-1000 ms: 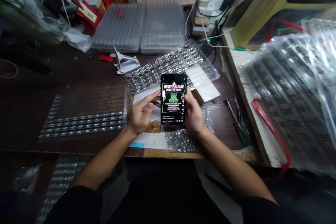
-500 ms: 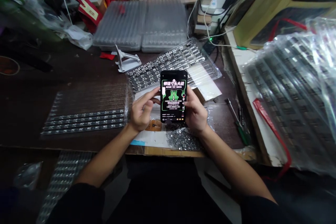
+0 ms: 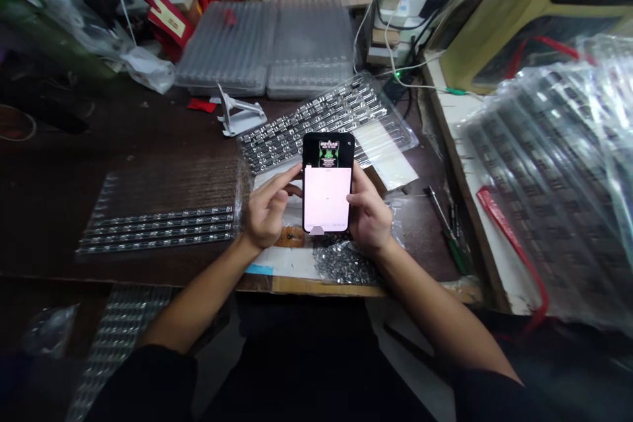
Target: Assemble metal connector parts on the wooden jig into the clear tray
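A smartphone [image 3: 327,191] stands upright between my hands, its screen showing a pale panel under a small green and black picture. My left hand [image 3: 267,211] grips its left edge, fingers reaching behind it. On the other edge, my right hand [image 3: 370,214] is closed round the phone with the thumb at the screen's side. Below the phone lies a heap of small shiny metal pieces [image 3: 346,262]. Behind it, a clear plastic tray [image 3: 316,120] holds rows of metal parts. The backs of the phone and some fingers are hidden.
At left is another clear tray [image 3: 163,204] with several filled rows. A white folding stand [image 3: 241,115] and stacked clear trays [image 3: 311,46] are farther back. A green-handled screwdriver [image 3: 452,237] lies at right, beside wrapped trays [image 3: 558,165] with a red strap.
The phone's screen has switched from a full green and black poster to a pale panel with the poster shrunk at the top. Both hands stay in nearly the same place.
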The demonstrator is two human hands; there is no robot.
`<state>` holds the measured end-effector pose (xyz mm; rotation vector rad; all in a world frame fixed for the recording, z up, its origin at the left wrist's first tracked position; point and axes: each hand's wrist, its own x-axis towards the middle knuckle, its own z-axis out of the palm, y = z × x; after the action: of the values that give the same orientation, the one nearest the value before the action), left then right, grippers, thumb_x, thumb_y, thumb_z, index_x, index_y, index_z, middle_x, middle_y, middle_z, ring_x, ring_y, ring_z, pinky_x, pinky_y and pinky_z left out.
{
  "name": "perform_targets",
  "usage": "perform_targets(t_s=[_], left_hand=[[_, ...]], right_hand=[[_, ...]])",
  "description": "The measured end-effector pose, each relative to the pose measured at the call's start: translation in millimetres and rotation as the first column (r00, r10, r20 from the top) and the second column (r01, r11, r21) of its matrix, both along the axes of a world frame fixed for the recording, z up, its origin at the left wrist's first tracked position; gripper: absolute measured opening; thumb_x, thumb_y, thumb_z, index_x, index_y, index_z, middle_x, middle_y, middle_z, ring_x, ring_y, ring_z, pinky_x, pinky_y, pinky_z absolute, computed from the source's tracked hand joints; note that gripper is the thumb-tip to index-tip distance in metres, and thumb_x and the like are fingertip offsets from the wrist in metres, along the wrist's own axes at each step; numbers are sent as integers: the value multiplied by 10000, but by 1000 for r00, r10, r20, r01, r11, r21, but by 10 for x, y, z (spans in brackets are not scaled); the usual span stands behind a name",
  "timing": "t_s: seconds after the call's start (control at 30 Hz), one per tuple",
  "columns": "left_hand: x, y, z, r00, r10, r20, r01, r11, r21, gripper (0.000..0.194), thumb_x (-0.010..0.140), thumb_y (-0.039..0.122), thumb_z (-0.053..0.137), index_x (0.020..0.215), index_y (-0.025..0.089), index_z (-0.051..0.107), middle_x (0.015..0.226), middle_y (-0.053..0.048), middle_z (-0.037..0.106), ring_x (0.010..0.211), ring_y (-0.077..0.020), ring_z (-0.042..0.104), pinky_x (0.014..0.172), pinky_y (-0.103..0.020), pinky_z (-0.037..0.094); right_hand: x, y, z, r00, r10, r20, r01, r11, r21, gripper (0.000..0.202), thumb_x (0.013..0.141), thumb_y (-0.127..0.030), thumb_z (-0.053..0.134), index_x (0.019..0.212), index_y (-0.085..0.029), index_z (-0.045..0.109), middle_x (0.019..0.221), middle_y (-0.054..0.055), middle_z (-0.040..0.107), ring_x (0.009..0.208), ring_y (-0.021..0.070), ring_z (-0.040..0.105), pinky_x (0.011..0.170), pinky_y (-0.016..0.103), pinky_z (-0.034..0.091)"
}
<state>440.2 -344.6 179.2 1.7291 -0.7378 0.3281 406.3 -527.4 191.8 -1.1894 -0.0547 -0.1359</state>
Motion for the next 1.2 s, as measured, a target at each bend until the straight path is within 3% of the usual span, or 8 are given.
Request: perform_targets(t_s=[0.17,0.33,0.57,0.87,1.2], left_hand=[[-1,0,9,1000,-9,19,9,1000,5,408,1057,382,417,1404,275,602,1251,-77,719,807,-154,730,751,-319,587],[1,-5,16,1000,-19,24,19,1000,2,410,1056,381,420,1405,262,600,1251,-84,715,805,-153,725,742,-320,588],[2,-6,24,999,-32,26,32,999,8,412,1057,393,413,1407,275,596,1243,-84,716,808,-155,724,729,-318,590],[7,1,6,1000,-16,-1,16,1000,18,418,1048,410,422,1388,264,616,1234,-92,721,817,-168,729,747,-339,600],[17,-3,-1,1000,-21,3,21,1000,-1,408,1050,409,425,1386,277,617,1224,-84,723,806,-160,727,731,-328,589]], right_hand=[[2,2,19,1000,11,-29,-13,998,-54,735,642,-345,509,1371,-259,532,1416,19,612,1422,327,433,1191,530,359],[-19,8,26,999,16,-33,-16,1000,-18,670,698,-347,589,1362,-273,531,1373,29,640,1362,326,500,1155,533,403],[-42,27,18,998,-7,-69,1,996,-91,624,765,-459,715,1345,-313,534,1346,44,656,1256,328,586,1086,525,468],[6,-16,-16,997,-46,-67,39,994,-100,549,780,-412,553,1311,-281,586,1418,4,614,1389,318,472,1208,518,338],[10,-17,-14,999,-23,-39,18,993,-113,553,829,-442,487,1348,-269,566,1487,11,552,1443,277,414,1223,462,316]])
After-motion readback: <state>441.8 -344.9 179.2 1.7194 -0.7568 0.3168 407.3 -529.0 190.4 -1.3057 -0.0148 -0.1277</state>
